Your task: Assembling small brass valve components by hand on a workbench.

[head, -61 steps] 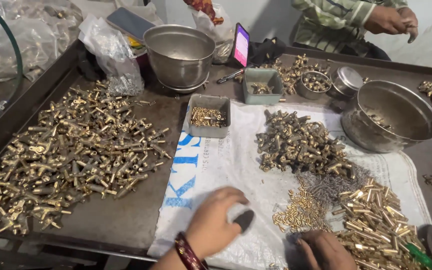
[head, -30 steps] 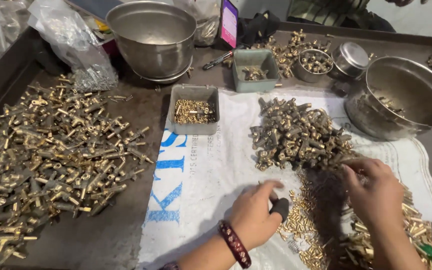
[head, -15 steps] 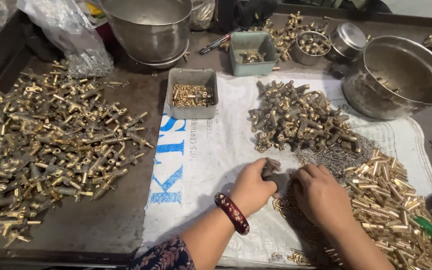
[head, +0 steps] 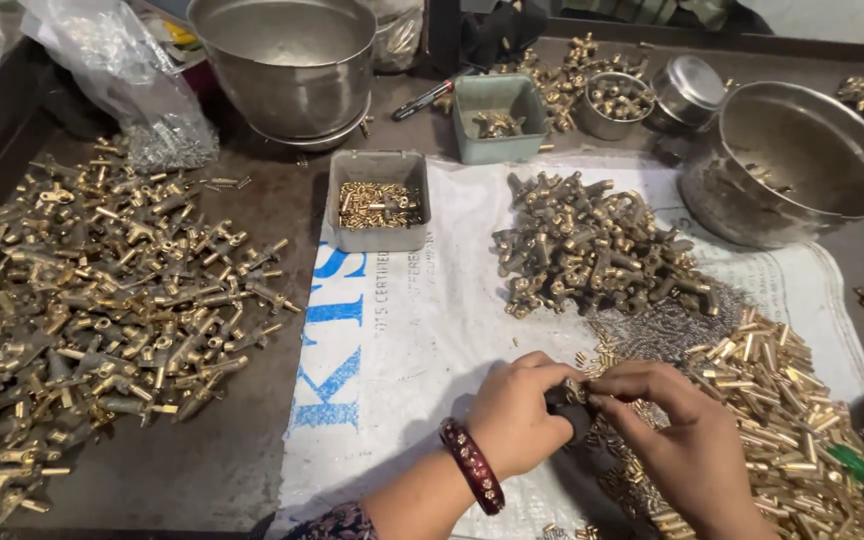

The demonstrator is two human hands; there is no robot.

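Observation:
My left hand (head: 514,412), with a dark red bangle on the wrist, is closed around a small black tool (head: 564,402) over the white sack sheet (head: 422,310). My right hand (head: 677,430) meets it fingertip to fingertip, pinching a tiny brass piece at the tool's tip. Both hands sit at the near edge of a pile of small brass tubes (head: 772,400). A heap of darker brass fittings (head: 597,245) lies just beyond the hands.
A big spread of brass valve parts (head: 92,300) covers the left of the tray. Two grey boxes of small parts (head: 379,205) (head: 498,115), two large steel bowls (head: 287,60) (head: 802,165), small tins (head: 617,100), a plastic bag (head: 117,70) and a marker pen (head: 422,100) stand behind.
My view has tilted down and closer. Both hands came together from the sheet's near edge; the right hand moved from the brass pile to the tool in my left hand.

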